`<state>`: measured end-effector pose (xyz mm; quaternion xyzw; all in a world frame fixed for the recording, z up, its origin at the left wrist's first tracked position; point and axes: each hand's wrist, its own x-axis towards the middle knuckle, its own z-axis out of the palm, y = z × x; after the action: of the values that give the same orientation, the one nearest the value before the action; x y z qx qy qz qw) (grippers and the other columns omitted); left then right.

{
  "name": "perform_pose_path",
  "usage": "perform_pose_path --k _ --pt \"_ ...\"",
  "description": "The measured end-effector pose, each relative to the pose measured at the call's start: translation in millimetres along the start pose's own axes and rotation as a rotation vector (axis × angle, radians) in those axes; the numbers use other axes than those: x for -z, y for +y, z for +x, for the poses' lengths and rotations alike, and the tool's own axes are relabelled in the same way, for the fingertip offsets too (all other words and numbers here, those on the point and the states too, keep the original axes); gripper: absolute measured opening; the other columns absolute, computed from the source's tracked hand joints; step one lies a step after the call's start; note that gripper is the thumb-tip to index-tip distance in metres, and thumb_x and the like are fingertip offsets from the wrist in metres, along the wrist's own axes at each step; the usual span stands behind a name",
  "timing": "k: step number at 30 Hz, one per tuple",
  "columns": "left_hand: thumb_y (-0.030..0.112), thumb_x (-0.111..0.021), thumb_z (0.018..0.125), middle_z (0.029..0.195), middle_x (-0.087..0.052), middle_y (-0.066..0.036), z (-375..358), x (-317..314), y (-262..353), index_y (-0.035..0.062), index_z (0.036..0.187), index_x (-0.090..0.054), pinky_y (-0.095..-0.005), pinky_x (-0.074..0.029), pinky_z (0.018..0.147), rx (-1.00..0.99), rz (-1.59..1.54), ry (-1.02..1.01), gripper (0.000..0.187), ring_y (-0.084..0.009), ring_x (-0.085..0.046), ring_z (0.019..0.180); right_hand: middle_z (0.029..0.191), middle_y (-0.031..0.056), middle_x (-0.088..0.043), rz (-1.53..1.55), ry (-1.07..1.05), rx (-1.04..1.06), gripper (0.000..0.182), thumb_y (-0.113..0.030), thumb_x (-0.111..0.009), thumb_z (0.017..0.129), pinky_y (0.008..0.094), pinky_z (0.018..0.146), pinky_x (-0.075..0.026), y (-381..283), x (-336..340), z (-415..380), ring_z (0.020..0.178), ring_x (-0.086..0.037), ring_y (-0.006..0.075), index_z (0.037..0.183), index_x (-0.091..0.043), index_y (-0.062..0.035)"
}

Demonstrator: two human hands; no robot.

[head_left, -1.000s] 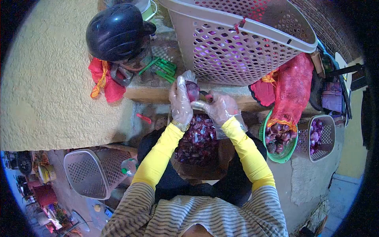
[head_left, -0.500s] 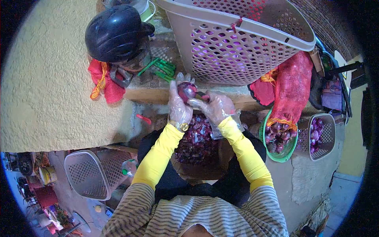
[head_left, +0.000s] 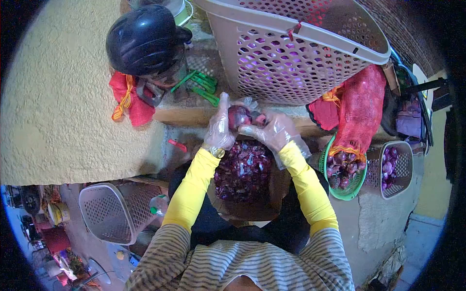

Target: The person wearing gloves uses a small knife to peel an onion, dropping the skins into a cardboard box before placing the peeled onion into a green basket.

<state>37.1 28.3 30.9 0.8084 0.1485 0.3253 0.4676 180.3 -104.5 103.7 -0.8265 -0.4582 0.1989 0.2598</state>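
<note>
A purple-red onion (head_left: 239, 117) is held at the centre by my left hand (head_left: 221, 127), whose gloved fingers wrap around its left and far sides. My right hand (head_left: 276, 131), also in a clear plastic glove, is closed on a small tool with a reddish handle (head_left: 260, 119), and its thumb reaches to the onion's right side. The tool's blade is too small to make out. Below both hands, between my legs, lies a heap of dark purple onion skins (head_left: 242, 169).
A large perforated basket (head_left: 296, 63) stands ahead. On the right are a red net sack (head_left: 361, 106), a green basket of onions (head_left: 346, 194) and a smaller basket (head_left: 410, 167). A black helmet (head_left: 143, 41) and green handles (head_left: 206, 87) lie ahead left; another basket (head_left: 104, 213) is at left.
My right hand has moved slightly right and has turned, with its loose glove cuff swinging outward. The onion has shifted a little to the right and rotated in my left hand.
</note>
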Motion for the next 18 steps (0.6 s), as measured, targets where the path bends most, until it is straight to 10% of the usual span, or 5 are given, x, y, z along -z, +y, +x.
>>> perform_pose_path --k 2,4,8,10,18 --pt "0.007 -0.078 0.085 0.114 -0.070 -0.013 2 -6 0 0.0025 0.157 -0.011 -0.0391 -0.054 0.095 0.033 -0.063 -0.040 0.098 -0.0254 -0.070 0.101 0.086 0.0195 -0.072 0.000 -0.008 -0.004 0.072 -0.071 -0.081 0.065 0.0426 0.075 -0.055 -2 2 -1 0.081 -0.071 0.0354 0.092 -0.073 -0.0040" --pt "0.011 -0.077 0.087 0.114 -0.070 -0.013 3 -11 3 0.0021 0.157 -0.013 -0.0388 -0.054 0.096 0.361 -1.236 0.065 0.095 -0.0246 -0.070 0.101 0.086 0.0198 -0.072 0.000 -0.016 -0.007 0.073 -0.071 -0.081 0.065 0.0430 0.075 -0.055 -1 2 -1 0.081 -0.071 0.0358 0.092 -0.073 -0.0040" --pt "0.013 -0.078 0.087 0.114 -0.071 -0.014 6 -1 14 0.0014 0.156 -0.015 -0.0395 -0.054 0.096 0.082 -0.204 -0.014 0.094 -0.0257 -0.070 0.102 0.084 0.0199 -0.072 0.015 -0.076 -0.002 0.069 -0.071 -0.077 0.070 0.0448 0.074 -0.055 -4 5 -2 0.080 -0.071 0.0369 0.091 -0.074 -0.0050" --pt "0.013 -0.078 0.087 0.113 -0.071 -0.013 18 2 9 0.0012 0.157 -0.014 -0.0401 -0.054 0.095 0.766 -1.528 -0.011 0.095 -0.0261 -0.070 0.101 0.082 0.0201 -0.072 0.025 -0.101 0.001 0.069 -0.071 -0.075 0.072 0.0456 0.074 -0.055 -5 6 -2 0.079 -0.071 0.0381 0.090 -0.074 -0.0052" --pt "0.017 -0.069 0.095 0.107 -0.072 -0.011 3 -1 20 -0.0004 0.151 -0.028 -0.0385 -0.055 0.093 0.064 -0.418 0.018 0.072 -0.0232 -0.070 0.096 0.078 0.0238 -0.068 0.012 -0.215 -0.012 0.072 -0.075 -0.060 0.083 0.0500 0.073 -0.052 -3 3 2 0.079 -0.068 0.0420 0.085 -0.074 -0.0045"
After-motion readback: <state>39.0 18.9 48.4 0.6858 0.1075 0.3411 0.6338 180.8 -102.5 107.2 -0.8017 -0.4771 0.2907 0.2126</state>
